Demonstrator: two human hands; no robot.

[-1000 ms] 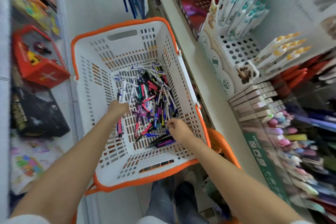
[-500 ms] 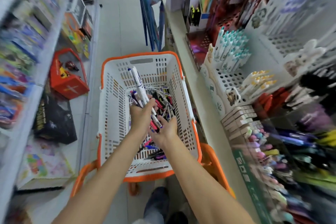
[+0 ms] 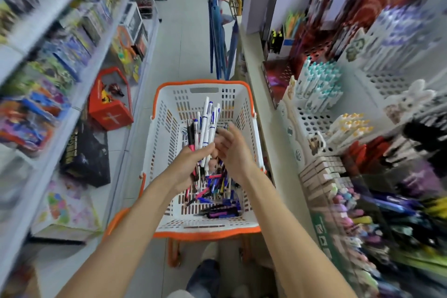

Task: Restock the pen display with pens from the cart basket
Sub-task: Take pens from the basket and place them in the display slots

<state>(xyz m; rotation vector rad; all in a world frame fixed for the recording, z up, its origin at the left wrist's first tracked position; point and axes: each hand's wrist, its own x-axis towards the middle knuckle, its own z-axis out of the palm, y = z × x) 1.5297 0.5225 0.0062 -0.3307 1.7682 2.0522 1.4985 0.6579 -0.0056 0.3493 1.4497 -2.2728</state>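
Landmark: cart basket (image 3: 203, 83), white slotted plastic with an orange rim, standing in the aisle directly below the camera.

Contents of basket: a loose heap of pens (image 3: 219, 192) on its floor, piled toward the near right corner. Barrels are blue, pink, purple and black; no count is possible.

Left grip (image 3: 191, 164), a bare hand, is above the middle of the basket. It is clenched round a bundle of pens (image 3: 205, 126), which stands roughly upright and fans out at the top. Most of the bundle is white pens with blue print; one black pen with a pink grip section sits on its left edge. Lower ends stick out under the fist.

Right grip (image 3: 232, 150), also a bare hand, is just beside the bundle on the basket's right half. It is released, with fingers loosely spread and the back of the hand toward the camera. The fingertips are at the bundle, but contact cannot be confirmed.

Right of basket: the pen display (image 3: 305, 117), white perforated tiers on a pale shelf. The upper tier holds teal-capped pens (image 3: 319, 83) and a lower tier holds yellow-capped pens (image 3: 350, 126), both leaning back in rows. Nearer than these, still right of the basket, are a stack of small pale boxes (image 3: 320, 172) and blurred trays of mixed coloured pens.

Left of basket: a red carry box (image 3: 109, 107) on the floor, open at the top. Its contents are unclear.
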